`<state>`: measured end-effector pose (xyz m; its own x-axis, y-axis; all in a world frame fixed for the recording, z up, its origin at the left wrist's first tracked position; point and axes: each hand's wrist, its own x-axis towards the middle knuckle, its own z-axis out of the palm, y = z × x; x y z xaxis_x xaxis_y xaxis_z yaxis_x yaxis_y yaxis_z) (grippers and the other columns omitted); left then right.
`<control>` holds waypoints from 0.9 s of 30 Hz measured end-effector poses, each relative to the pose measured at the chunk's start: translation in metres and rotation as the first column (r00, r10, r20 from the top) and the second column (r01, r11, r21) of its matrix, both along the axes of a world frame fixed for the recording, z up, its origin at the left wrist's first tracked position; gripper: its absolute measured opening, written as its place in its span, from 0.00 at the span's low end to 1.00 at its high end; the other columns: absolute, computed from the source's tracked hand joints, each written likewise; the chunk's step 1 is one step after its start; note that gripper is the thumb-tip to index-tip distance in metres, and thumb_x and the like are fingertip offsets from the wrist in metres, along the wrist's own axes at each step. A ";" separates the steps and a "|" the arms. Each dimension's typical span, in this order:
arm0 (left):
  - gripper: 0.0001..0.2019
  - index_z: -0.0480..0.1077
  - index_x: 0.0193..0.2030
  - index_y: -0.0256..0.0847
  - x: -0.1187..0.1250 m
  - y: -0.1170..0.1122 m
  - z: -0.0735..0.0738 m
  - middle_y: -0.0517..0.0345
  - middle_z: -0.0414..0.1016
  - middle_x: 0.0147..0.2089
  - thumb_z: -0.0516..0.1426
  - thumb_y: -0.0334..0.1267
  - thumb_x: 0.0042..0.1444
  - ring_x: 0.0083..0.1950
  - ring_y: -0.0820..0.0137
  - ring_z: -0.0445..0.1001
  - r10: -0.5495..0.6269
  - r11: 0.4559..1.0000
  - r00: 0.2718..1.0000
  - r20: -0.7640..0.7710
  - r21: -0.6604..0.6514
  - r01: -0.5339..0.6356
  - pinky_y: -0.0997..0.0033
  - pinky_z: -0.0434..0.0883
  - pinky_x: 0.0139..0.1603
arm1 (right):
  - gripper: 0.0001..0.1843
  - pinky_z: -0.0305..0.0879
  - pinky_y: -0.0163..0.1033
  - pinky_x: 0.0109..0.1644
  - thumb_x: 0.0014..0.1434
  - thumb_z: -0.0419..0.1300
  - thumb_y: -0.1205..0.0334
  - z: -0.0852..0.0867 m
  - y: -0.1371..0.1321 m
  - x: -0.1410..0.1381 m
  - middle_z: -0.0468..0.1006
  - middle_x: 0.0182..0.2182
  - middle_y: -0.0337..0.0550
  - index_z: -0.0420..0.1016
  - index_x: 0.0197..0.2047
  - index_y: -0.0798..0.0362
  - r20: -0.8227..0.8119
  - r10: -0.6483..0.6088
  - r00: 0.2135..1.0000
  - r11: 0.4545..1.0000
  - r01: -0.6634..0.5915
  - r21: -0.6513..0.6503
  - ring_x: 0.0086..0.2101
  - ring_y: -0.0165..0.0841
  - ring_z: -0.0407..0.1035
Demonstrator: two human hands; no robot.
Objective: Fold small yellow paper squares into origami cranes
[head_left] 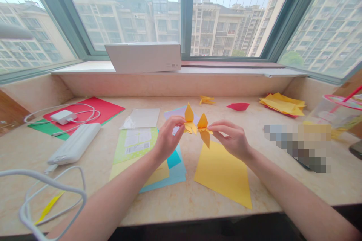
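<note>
In the head view, my left hand (171, 133) pinches a yellow origami piece (189, 113) with one upright pointed petal and small flaps below. My right hand (233, 137) pinches another yellow origami piece (202, 121), which has points facing up and down. The two pieces are side by side above the counter, very close; whether they touch or join I cannot tell. Below my right hand lies a flat yellow paper sheet (223, 175). Under my left hand are blue sheets (175, 175) and a green paper packet (120, 145) with a printed label.
Farther back lie a small yellow folded paper (207, 100), a red folded paper (238, 106) and a yellow paper pile (283, 104). A plastic cup (329, 111) stands right. On the left are a white power bank (75, 144), looped cable (53, 180) and red sheets (106, 108).
</note>
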<state>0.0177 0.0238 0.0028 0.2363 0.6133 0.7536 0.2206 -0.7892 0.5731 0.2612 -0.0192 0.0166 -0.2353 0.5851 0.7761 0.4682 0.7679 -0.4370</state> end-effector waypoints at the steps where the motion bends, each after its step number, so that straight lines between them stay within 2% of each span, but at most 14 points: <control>1: 0.04 0.69 0.45 0.43 0.000 0.000 0.001 0.50 0.75 0.47 0.55 0.36 0.65 0.47 0.66 0.76 -0.003 1.000 1.000 0.000 0.008 0.003 0.65 0.76 0.47 | 0.10 0.78 0.38 0.36 0.64 0.60 0.67 0.000 0.000 0.000 0.82 0.39 0.46 0.82 0.43 0.46 -0.004 0.000 1.000 1.000 0.000 0.005 0.38 0.36 0.77; 13: 0.04 0.70 0.43 0.42 0.000 -0.005 0.011 0.52 0.75 0.44 0.54 0.36 0.66 0.46 0.67 0.76 0.082 0.986 0.995 -0.061 0.150 -0.072 0.67 0.74 0.46 | 0.14 0.78 0.36 0.33 0.63 0.61 0.70 -0.002 -0.004 0.003 0.81 0.39 0.44 0.82 0.46 0.43 -0.010 -0.017 1.000 0.994 0.018 0.109 0.37 0.34 0.77; 20: 0.04 0.70 0.45 0.42 0.000 -0.005 0.010 0.53 0.75 0.45 0.55 0.33 0.65 0.45 0.68 0.76 0.059 0.986 0.997 -0.055 0.158 -0.049 0.69 0.73 0.45 | 0.14 0.78 0.35 0.31 0.62 0.60 0.72 -0.001 -0.006 0.002 0.80 0.38 0.44 0.82 0.45 0.44 -0.021 -0.014 1.000 0.993 0.017 0.121 0.37 0.34 0.76; 27: 0.04 0.71 0.43 0.42 0.001 -0.007 0.012 0.53 0.75 0.43 0.55 0.35 0.65 0.43 0.69 0.76 0.084 0.985 0.994 -0.073 0.160 -0.071 0.69 0.73 0.44 | 0.14 0.79 0.37 0.34 0.62 0.61 0.72 0.002 -0.006 0.001 0.80 0.38 0.44 0.81 0.44 0.45 -0.003 -0.019 1.000 0.989 0.019 0.146 0.36 0.34 0.77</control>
